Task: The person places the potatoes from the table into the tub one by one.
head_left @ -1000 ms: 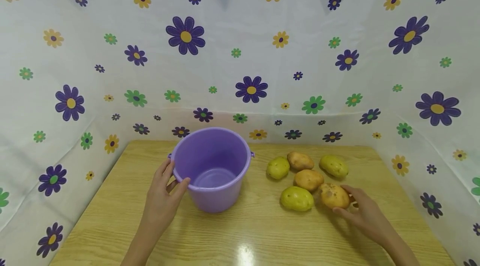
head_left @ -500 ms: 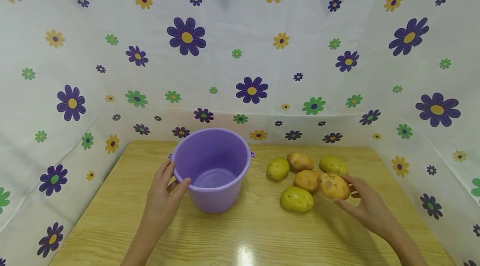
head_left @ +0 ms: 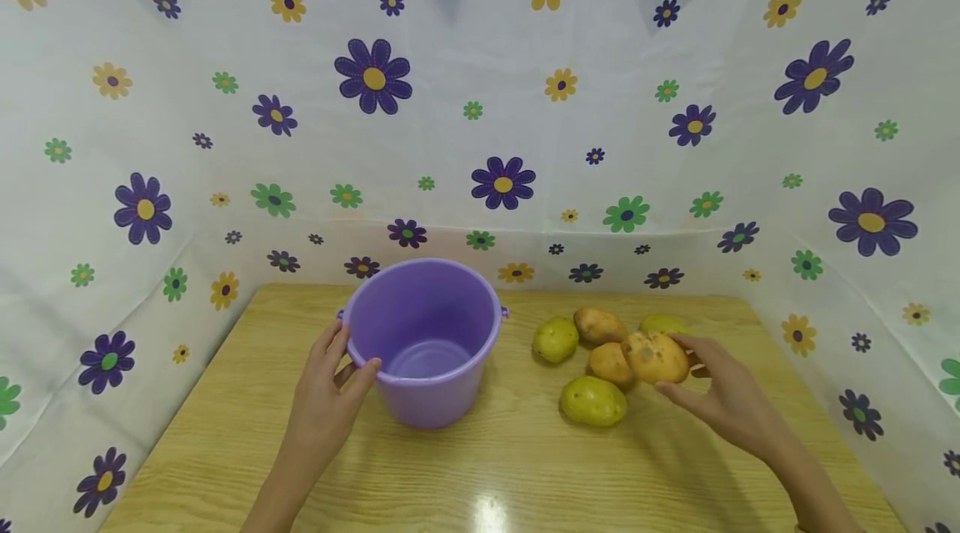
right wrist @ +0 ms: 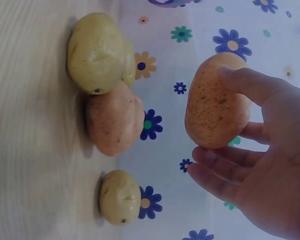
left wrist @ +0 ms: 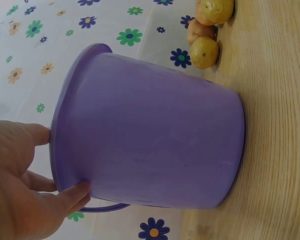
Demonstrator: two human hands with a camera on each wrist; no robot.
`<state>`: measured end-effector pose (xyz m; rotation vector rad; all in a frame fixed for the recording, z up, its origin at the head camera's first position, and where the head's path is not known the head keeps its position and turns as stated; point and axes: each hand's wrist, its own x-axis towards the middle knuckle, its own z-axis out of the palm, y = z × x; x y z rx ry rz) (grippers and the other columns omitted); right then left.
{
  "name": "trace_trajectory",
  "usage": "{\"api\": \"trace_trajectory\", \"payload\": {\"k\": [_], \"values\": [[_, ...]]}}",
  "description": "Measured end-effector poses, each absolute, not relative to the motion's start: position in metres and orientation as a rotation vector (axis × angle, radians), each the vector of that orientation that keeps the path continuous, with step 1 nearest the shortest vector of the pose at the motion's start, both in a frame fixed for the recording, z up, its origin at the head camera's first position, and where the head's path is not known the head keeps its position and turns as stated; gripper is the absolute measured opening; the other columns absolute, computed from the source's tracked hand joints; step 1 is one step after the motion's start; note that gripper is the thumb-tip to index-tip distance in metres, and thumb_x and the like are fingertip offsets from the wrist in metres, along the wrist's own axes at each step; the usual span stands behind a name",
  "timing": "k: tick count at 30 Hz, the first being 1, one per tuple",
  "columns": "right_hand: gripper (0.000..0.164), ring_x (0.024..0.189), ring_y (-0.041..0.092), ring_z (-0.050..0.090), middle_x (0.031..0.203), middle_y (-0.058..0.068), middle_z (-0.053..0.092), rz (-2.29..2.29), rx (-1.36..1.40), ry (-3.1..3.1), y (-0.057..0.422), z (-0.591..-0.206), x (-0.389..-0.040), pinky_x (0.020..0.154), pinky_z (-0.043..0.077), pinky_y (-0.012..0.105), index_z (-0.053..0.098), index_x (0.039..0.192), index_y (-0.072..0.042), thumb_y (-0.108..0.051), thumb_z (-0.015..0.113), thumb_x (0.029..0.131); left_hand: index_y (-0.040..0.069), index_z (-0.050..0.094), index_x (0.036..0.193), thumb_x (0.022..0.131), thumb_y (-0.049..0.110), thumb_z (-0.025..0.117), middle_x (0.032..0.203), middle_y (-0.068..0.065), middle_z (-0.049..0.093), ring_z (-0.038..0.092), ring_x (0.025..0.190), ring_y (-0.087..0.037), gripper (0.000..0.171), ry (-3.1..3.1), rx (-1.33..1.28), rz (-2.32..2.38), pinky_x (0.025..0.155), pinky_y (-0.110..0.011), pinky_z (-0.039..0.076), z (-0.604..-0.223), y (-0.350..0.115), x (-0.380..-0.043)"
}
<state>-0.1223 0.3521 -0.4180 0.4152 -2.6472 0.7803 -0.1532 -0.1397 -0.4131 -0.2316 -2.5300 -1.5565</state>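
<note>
A purple bucket point(head_left: 435, 399) stands upright on the wooden table, with nothing seen inside it. My left hand point(head_left: 330, 399) grips its near-left rim, the thumb on the inner side; the left wrist view shows the fingers on the bucket's wall point(left wrist: 155, 130). To the right, my right hand point(head_left: 723, 395) holds a brown, speckled potato point(head_left: 655, 358) between thumb and fingers. In the right wrist view this potato point(right wrist: 215, 102) is off the table. Below and beside it lie several potatoes, among them a greenish one point(head_left: 592, 401) nearest me and a brown one point(head_left: 598, 324) behind.
The wooden table point(head_left: 450, 475) ends at a white flowered cloth point(head_left: 450, 133) that rises behind and on both sides. Another greenish potato point(head_left: 556, 339) lies closest to the bucket. The bucket's handle point(left wrist: 105, 207) hangs at its outer side.
My right hand has lifted the brown potato off the table and moved it slightly left and away from me, over the others. The left hand and the bucket have stayed put.
</note>
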Motion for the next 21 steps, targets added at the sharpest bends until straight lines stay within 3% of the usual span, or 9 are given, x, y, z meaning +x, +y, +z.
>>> {"api": "trace_trajectory", "payload": {"k": [4,10,21], "values": [[0.061,0.096,0.012,0.06,0.116,0.012,0.067,0.763,0.469,-2.629,0.347,-0.41,-0.127,0.077,0.064,0.034,0.059,0.135,0.002,-0.016,0.088,0.085,-0.01,0.027,0.158,0.103,0.017,0.068,0.168,-0.022,0.017,0.039,0.145,-0.04,0.074,-2.535,-0.228,-1.563,0.112,-0.03,0.044,-0.412,-0.139,-0.153],[0.061,0.097,0.025,0.063,0.121,0.017,0.066,0.74,0.509,-2.644,0.339,-0.399,-0.133,0.078,0.065,0.043,0.058,0.135,0.005,-0.018,0.086,0.086,-0.009,0.027,0.158,0.103,0.018,0.068,0.168,-0.022,0.017,0.039,0.145,-0.039,0.074,-2.55,-0.218,-1.55,0.112,-0.029,0.044,-0.413,-0.14,-0.153],[0.06,0.097,0.02,0.061,0.119,0.01,0.066,0.691,0.576,-2.672,0.324,-0.378,-0.148,0.073,0.06,0.037,0.058,0.138,-0.001,-0.022,0.085,0.089,-0.01,0.027,0.158,0.103,0.019,0.068,0.167,-0.023,0.017,0.04,0.144,-0.04,0.074,-2.555,-0.226,-1.533,0.112,-0.03,0.044,-0.411,-0.14,-0.152]]}}
